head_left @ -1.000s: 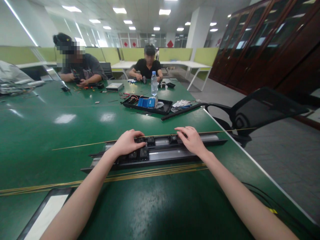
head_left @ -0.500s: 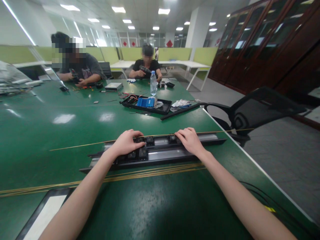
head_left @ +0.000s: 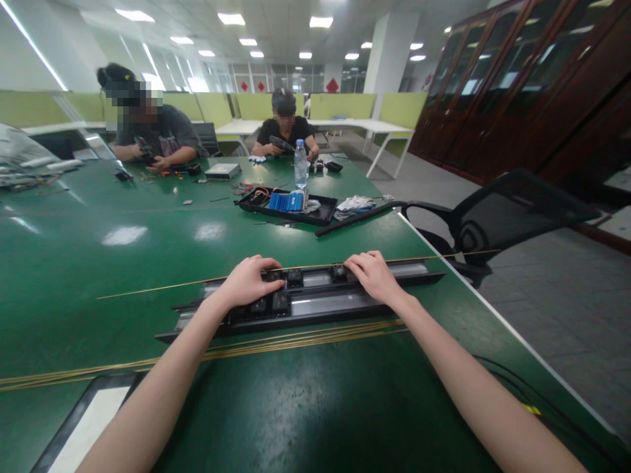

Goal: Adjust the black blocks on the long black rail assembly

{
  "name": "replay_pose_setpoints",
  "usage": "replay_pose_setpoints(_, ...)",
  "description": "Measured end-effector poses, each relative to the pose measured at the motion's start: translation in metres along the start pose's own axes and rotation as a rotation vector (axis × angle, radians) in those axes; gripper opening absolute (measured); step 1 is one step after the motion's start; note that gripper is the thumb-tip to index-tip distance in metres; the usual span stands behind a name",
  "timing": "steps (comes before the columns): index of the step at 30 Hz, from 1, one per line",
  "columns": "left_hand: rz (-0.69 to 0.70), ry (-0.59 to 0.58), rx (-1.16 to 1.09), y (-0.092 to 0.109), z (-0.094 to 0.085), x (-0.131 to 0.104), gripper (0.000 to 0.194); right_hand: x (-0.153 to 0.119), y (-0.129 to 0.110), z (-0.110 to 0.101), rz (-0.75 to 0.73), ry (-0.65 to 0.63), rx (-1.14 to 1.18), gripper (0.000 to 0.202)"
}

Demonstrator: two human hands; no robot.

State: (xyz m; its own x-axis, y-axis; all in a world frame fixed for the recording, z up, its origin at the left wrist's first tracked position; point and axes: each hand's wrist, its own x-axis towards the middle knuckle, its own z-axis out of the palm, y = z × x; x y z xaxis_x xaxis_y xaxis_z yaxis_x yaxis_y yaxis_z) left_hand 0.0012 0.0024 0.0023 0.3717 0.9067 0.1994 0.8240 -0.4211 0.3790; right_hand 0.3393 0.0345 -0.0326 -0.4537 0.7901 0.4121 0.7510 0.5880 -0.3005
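Observation:
Two long black channels lie side by side across the table in front of me, the far channel (head_left: 414, 269) and the near channel (head_left: 335, 303). Small black blocks sit inside them, among them a block (head_left: 294, 278) beside my left hand and another block (head_left: 339, 272) by my right fingertips. A thin brass-coloured rod (head_left: 320, 266) runs along the far channel and sticks out past both ends. My left hand (head_left: 252, 279) is closed at the rod and channel, thumb and fingers bent. My right hand (head_left: 372, 272) pinches at the rod over the far channel, its fingertips partly hidden.
Several more brass rods (head_left: 305, 338) lie nearer me. A black-framed tablet-like panel (head_left: 93, 414) is at lower left. Beyond stand a black tray (head_left: 323, 213), a water bottle (head_left: 300, 164) and gloves (head_left: 355, 207). A chair (head_left: 513, 203) is at right; two people work across the table.
My hands, the rod and the channels hold nearly the same place. The whole view has shifted very slightly. The far person's head and held tool have moved a little.

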Motion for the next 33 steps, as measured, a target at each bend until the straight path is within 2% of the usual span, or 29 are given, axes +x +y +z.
replay_pose_setpoints(16, 0.013, -0.003, -0.006, 0.004, -0.002, 0.0001, 0.035, 0.0005, 0.0025, -0.0046, -0.023, -0.03, -0.099, 0.039)
replay_pose_setpoints(33, 0.005, 0.007, 0.004, 0.0057, -0.0029, -0.0002, 0.035, -0.0021, -0.004, -0.0021, -0.07, 0.015, -0.38, 0.045)
